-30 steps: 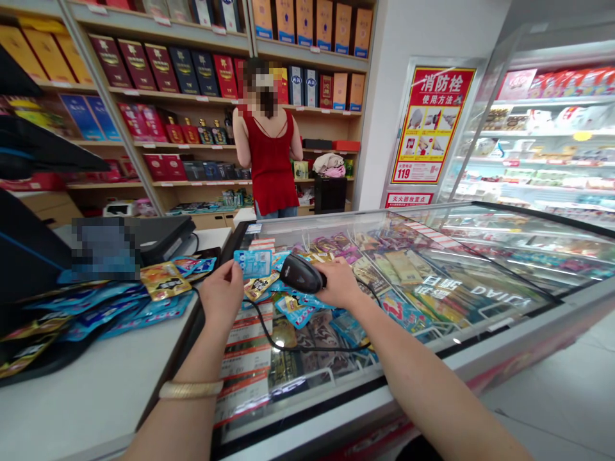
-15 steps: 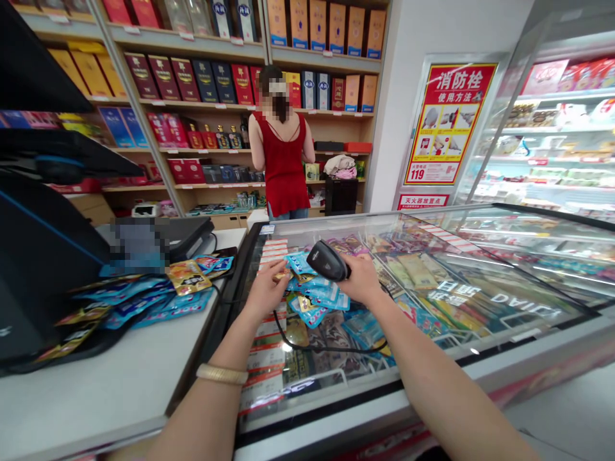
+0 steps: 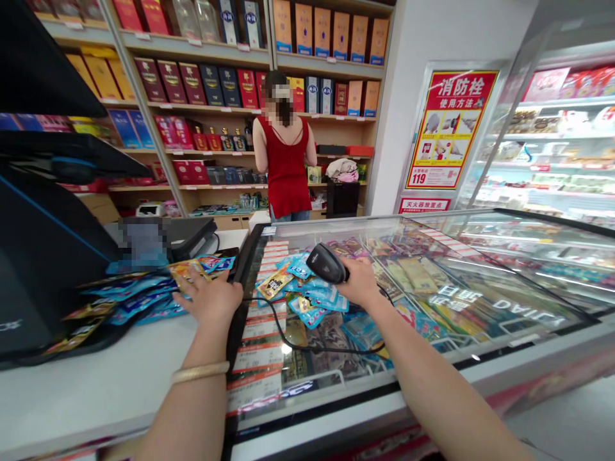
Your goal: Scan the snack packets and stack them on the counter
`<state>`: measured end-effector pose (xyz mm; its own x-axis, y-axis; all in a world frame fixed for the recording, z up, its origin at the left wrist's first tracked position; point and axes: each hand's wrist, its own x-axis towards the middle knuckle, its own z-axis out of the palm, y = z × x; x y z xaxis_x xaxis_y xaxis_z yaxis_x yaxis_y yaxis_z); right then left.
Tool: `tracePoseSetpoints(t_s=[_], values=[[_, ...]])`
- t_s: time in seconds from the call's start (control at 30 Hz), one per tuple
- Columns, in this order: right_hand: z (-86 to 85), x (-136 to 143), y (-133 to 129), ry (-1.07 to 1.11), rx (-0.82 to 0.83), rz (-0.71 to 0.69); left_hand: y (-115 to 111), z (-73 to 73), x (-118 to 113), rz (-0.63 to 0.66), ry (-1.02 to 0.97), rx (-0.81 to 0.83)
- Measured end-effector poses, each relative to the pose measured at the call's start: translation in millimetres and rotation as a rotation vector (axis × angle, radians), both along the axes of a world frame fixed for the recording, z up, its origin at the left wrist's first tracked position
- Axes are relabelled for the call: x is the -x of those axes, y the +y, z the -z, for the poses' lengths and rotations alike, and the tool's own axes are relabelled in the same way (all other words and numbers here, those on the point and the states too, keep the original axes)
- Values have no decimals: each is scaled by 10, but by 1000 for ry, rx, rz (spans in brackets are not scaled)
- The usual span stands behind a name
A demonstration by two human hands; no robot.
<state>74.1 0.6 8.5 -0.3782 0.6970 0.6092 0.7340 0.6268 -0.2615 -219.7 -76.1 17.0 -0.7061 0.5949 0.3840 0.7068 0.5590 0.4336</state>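
My right hand (image 3: 359, 280) grips a black barcode scanner (image 3: 327, 263), its head pointing left above the freezer's glass lid. Beneath the scanner lies a heap of blue snack packets (image 3: 314, 296), with a gold packet (image 3: 275, 282) at its left side. Over the counter's right edge, my left hand (image 3: 214, 296) is spread with its fingers apart, at a second pile of blue and gold packets (image 3: 144, 298). A gold packet (image 3: 187, 269) in that pile is partly behind my fingers; whether I touch it I cannot tell. The scanner's cable (image 3: 307, 347) loops across the glass.
A dark checkout terminal (image 3: 43, 256) stands on the white counter (image 3: 120, 390) at left. The glass-topped freezer (image 3: 480, 349) stretches right. Beyond it, a person in a red top (image 3: 288, 166) faces shelves of boxed bottles (image 3: 211, 83). A lit display fridge (image 3: 567, 134) is at far right.
My left hand has left the packets on the glass and moved left to the counter pile, its fingers opening. A gold packet now lies on the heap. My right hand stays nearly still.
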Motion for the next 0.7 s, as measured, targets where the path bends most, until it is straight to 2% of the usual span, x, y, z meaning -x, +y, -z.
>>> tracePoseSetpoints(t_s=[0.13,0.27,0.47,0.7], values=[[2,7,-5,5,13,9,100,144,164,-85,-108,11],[1,14,-11,8,35,4,146,241,233,-67,-111,-78],[16,33,-13,2,35,-10,149,251,249,-66,-119,-5],[23,40,-12,-1,20,-18,214,307,328,-32,-89,-66]])
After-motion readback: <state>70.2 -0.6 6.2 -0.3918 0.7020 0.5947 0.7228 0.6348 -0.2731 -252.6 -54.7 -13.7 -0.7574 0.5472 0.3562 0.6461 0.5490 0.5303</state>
